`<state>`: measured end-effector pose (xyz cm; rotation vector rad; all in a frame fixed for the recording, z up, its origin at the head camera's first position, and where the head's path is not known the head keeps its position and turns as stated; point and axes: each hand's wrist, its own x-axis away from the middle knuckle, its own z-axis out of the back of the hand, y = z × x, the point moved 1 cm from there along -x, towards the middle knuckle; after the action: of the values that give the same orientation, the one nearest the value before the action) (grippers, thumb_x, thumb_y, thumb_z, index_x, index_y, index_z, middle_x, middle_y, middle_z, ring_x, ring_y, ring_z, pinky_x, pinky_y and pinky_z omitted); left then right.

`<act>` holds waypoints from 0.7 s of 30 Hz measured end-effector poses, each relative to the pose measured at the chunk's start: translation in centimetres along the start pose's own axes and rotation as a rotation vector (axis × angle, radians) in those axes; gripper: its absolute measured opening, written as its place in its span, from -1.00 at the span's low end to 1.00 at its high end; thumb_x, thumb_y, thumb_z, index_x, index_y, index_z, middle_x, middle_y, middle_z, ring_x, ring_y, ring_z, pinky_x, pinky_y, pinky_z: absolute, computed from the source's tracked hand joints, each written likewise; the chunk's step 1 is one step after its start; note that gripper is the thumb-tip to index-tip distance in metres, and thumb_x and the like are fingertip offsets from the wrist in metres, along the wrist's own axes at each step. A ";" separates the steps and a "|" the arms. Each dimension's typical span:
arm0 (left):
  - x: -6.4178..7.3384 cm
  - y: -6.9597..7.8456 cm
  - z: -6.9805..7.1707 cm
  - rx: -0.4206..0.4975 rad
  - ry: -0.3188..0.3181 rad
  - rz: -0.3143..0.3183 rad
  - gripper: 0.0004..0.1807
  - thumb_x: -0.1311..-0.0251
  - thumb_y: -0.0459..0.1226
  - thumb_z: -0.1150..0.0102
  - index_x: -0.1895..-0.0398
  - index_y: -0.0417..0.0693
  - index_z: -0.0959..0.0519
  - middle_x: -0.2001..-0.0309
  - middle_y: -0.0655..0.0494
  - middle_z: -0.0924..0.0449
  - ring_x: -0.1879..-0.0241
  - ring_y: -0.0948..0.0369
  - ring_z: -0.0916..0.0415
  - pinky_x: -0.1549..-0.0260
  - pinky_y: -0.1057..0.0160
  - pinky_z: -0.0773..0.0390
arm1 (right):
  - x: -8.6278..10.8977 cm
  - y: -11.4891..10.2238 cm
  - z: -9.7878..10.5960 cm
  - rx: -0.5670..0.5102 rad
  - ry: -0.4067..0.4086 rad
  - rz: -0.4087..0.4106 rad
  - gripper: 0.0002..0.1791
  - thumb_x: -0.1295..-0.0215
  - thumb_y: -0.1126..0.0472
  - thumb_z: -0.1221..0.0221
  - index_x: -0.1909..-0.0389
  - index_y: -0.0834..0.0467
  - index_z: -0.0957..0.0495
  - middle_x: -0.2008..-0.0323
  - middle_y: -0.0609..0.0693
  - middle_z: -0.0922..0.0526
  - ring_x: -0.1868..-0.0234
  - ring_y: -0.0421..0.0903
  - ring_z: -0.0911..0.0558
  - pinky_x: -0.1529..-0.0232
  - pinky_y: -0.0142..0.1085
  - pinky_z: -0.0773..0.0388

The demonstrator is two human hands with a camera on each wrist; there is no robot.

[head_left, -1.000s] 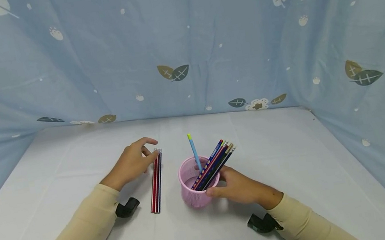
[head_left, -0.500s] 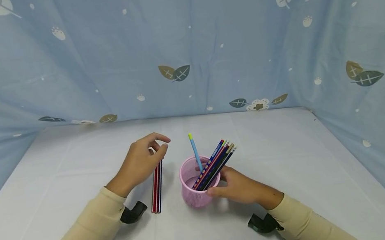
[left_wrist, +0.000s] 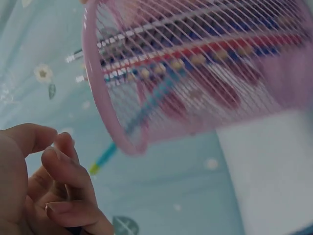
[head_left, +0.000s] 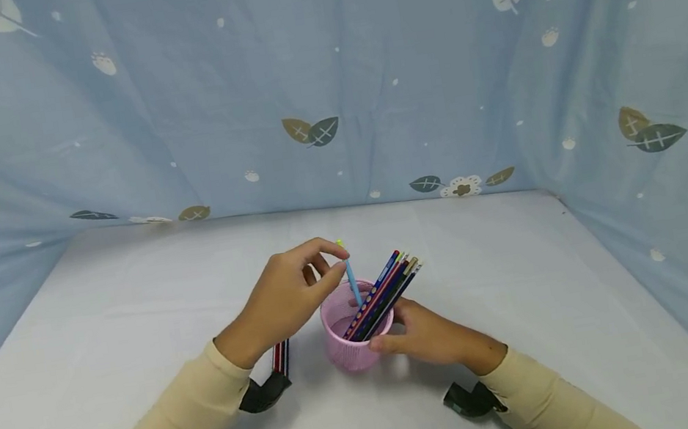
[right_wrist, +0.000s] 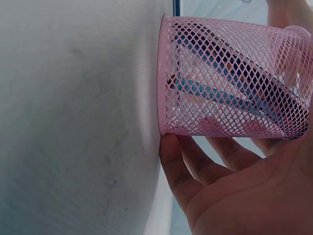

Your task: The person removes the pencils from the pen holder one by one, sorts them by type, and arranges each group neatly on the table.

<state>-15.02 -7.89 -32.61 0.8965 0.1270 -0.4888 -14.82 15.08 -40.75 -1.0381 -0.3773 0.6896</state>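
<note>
My right hand (head_left: 425, 333) grips the side of a pink mesh pencil cup (head_left: 350, 356) standing on the table. Several dark and red pencils (head_left: 385, 299) lean together out of the cup toward the right. A light-blue pencil (head_left: 353, 283) with a yellow end leans apart from them at the back. Beside that yellow end is my left hand (head_left: 289, 293), thumb and index finger parted at the pencil's top. In the left wrist view the yellow end shows just beyond the left fingers (left_wrist: 68, 174). Red and dark striped pencils (head_left: 281, 356) lie on the table, mostly hidden beneath the left wrist.
A white cloth covers the table (head_left: 496, 251). Blue leaf-patterned curtain (head_left: 431, 83) hangs behind it and along both sides. Black wrist cameras (head_left: 472, 400) sit under both sleeves, the left one overlapping the lying pencils in the head view.
My left hand has left the top ends of the lying pencils and moved right to the light-blue pencil in the cup. The right hand and cup have stayed put.
</note>
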 end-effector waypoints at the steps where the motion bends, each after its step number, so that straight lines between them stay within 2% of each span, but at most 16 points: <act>1: -0.1 0.3 -0.2 -0.003 -0.006 -0.006 -0.85 -0.39 -0.12 -0.17 0.04 0.20 -0.64 0.45 0.26 -0.59 0.63 0.25 -0.40 0.64 0.30 -0.43 | 0.0 0.0 0.0 0.003 -0.002 0.003 -0.03 -0.36 -0.14 -0.22 -0.56 0.25 0.00 -0.51 0.17 -0.21 -0.45 0.11 -0.35 -0.41 0.07 -0.29; 4: -0.4 0.8 -0.9 -0.010 -0.028 -0.010 -0.85 -0.37 -0.09 -0.20 0.05 0.23 -0.63 0.46 0.32 -0.60 0.64 0.26 -0.40 0.65 0.31 -0.44 | -0.1 0.1 0.0 0.010 -0.010 0.012 -0.05 -0.37 -0.15 -0.21 -0.55 0.26 -0.01 -0.50 0.17 -0.23 -0.45 0.10 -0.35 -0.40 0.00 -0.31; 10: -0.6 1.4 -2.2 -0.003 -0.058 -0.014 -0.81 -0.32 -0.10 -0.27 0.04 0.19 -0.64 0.46 0.33 -0.62 0.64 0.32 -0.42 0.66 0.33 -0.44 | -0.1 0.0 0.0 0.005 -0.030 0.032 -0.22 -0.39 -0.16 -0.18 -0.46 0.20 -0.23 -0.30 0.07 -0.53 -0.33 0.00 -0.48 -0.34 -0.17 -0.38; 16: -0.7 1.3 -3.6 -0.043 -0.065 -0.074 -0.77 -0.25 -0.14 -0.35 0.06 0.10 -0.65 0.40 0.31 -0.65 0.61 0.40 -0.42 0.58 0.39 -0.46 | -0.1 0.0 0.1 0.006 -0.041 0.047 -0.26 -0.41 -0.15 -0.16 -0.43 0.18 -0.26 -0.32 0.04 -0.51 -0.36 -0.03 -0.45 -0.35 -0.23 -0.37; 21: -0.7 1.1 -4.1 -0.112 -0.038 -0.107 -0.73 -0.22 -0.14 -0.38 0.03 0.12 -0.62 0.33 0.31 -0.62 0.52 0.43 -0.44 0.47 0.42 -0.49 | -0.1 0.1 0.2 0.007 -0.045 0.056 -0.26 -0.42 -0.14 -0.16 -0.45 0.17 -0.24 -0.37 0.03 -0.46 -0.41 -0.03 -0.41 -0.37 -0.25 -0.35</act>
<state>-14.70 -3.86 -34.17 0.7734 0.1666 -0.5925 -15.02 15.16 -40.70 -1.0307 -0.3855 0.7655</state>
